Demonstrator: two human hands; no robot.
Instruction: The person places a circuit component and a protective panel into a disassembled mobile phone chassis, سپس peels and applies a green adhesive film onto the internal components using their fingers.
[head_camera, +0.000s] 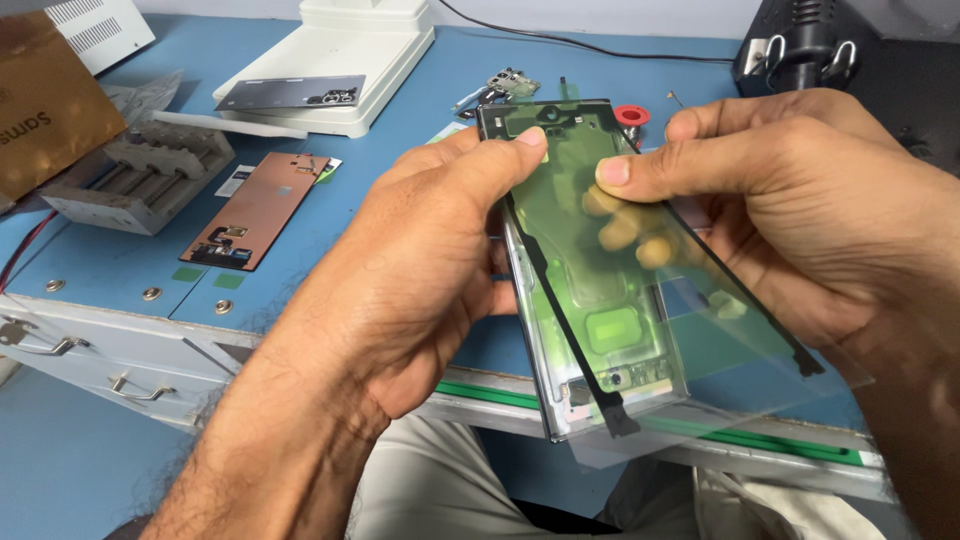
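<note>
- My left hand (420, 250) grips the open phone frame with its bare grey-green insides (600, 340), thumb pressed on the frame's far left corner, fingers wrapped behind it.
- My right hand (800, 210) pinches the clear plastic sheet carrying thin black adhesive strips (720, 330), thumb on top, fingers showing through from beneath.
- The sheet lies tilted over the frame, its near right edge lifted away; both sit mid-air above the near edge of the blue desk (150, 265).
- Far left on the desk lies a copper-coloured rectangular phone panel (260, 208).
- Beyond it a white machine (345, 60) carries a dark glass back cover (290, 93).
- A small red ring (631, 115) sits just behind the frame.
</note>
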